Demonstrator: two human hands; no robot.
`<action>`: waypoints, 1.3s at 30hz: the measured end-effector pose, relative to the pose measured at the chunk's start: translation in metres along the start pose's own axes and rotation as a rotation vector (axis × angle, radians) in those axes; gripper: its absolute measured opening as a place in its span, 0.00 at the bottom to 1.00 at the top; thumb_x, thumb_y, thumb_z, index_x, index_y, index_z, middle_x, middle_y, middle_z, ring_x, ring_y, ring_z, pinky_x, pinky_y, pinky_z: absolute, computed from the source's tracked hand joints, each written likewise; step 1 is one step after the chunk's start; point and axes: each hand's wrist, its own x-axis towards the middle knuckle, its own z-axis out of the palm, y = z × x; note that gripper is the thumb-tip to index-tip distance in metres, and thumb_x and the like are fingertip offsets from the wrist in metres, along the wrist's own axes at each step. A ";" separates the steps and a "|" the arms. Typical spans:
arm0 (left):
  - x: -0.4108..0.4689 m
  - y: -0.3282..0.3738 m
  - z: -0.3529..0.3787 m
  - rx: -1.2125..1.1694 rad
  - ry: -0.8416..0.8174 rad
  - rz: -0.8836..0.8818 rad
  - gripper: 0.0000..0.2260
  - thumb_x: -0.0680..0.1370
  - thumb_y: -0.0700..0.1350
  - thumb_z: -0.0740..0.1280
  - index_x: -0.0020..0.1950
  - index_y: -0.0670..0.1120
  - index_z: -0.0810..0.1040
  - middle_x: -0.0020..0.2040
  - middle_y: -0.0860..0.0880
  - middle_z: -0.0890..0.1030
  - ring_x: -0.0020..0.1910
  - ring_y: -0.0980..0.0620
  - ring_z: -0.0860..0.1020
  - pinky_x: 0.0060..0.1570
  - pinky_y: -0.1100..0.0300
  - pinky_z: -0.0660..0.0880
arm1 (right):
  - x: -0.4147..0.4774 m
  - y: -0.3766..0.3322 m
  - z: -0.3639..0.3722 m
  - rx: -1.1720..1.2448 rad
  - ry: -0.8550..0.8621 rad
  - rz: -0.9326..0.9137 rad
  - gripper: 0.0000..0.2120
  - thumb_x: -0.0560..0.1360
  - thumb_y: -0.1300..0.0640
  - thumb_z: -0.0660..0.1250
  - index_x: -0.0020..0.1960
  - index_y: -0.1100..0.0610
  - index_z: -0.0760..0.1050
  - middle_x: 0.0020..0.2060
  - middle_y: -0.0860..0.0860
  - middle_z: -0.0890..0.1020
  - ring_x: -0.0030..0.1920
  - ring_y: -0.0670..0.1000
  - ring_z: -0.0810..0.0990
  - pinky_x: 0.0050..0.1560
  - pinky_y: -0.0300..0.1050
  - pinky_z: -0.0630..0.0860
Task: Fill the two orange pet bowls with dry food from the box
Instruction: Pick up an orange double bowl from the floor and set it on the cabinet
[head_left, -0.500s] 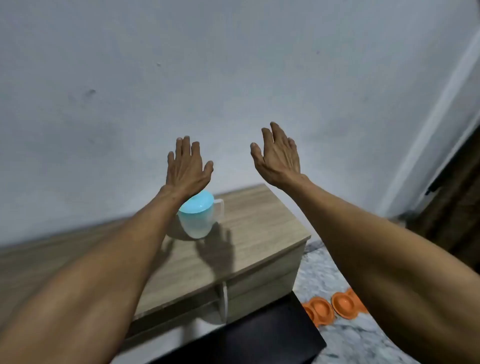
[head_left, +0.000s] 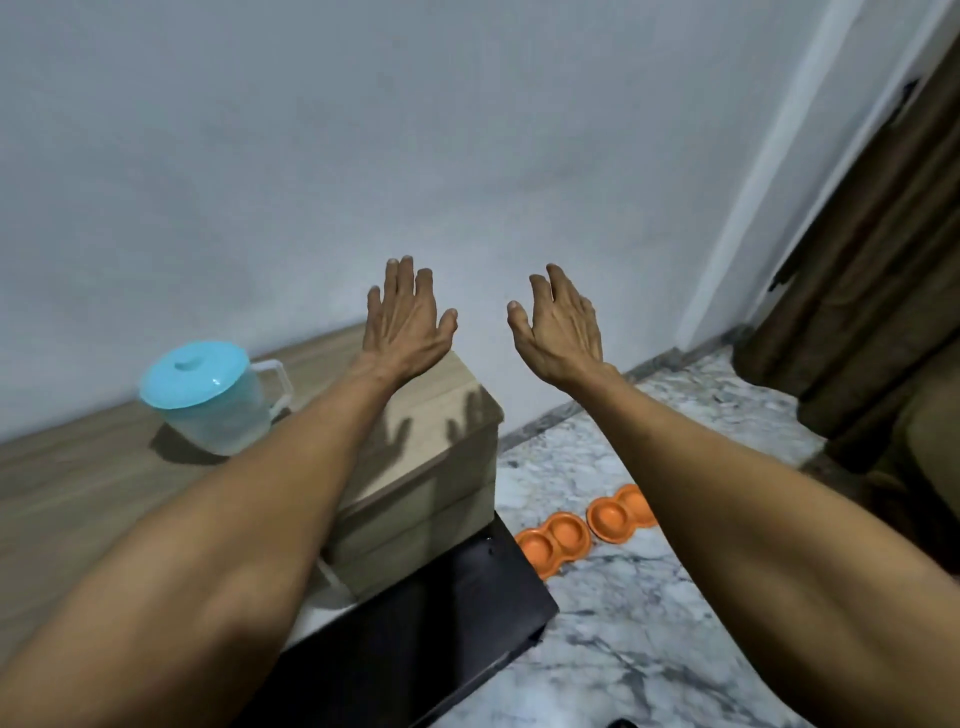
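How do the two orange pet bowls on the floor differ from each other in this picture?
The nearer orange bowl shows whole; the farther orange bowl is partly hidden behind the right forearm. The nearer orange bowl lies by the black cabinet corner; the farther orange bowl lies further out on the marble floor. Both have two round wells and show no food.

Wooden cabinet (head_left: 72, 467) bearing blue-lidded jug (head_left: 208, 400), marble floor (head_left: 623, 623) bearing two orange pet bowls (head_left: 553, 540)

Two orange twin-well pet bowls (head_left: 555, 541), upright, just beside each other on marble floor (head_left: 623, 639)
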 end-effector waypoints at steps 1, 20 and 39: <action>0.007 0.017 0.014 -0.001 -0.018 -0.005 0.27 0.80 0.53 0.58 0.75 0.40 0.59 0.79 0.40 0.53 0.79 0.42 0.48 0.74 0.42 0.52 | 0.005 0.022 0.001 0.001 -0.009 0.014 0.25 0.82 0.46 0.53 0.72 0.61 0.64 0.78 0.59 0.60 0.76 0.58 0.60 0.73 0.55 0.57; 0.045 0.180 0.320 -0.154 -0.388 -0.143 0.27 0.80 0.53 0.59 0.75 0.39 0.62 0.78 0.37 0.57 0.78 0.38 0.53 0.72 0.42 0.57 | 0.022 0.343 0.139 0.017 -0.337 0.205 0.27 0.82 0.48 0.56 0.74 0.63 0.63 0.77 0.62 0.61 0.75 0.62 0.63 0.71 0.58 0.64; -0.076 0.116 0.828 -0.277 -0.644 -0.812 0.30 0.76 0.55 0.57 0.70 0.35 0.67 0.70 0.36 0.69 0.69 0.36 0.68 0.64 0.47 0.69 | -0.090 0.600 0.582 0.119 -0.699 0.372 0.21 0.81 0.52 0.60 0.69 0.62 0.68 0.69 0.60 0.69 0.65 0.65 0.72 0.56 0.57 0.72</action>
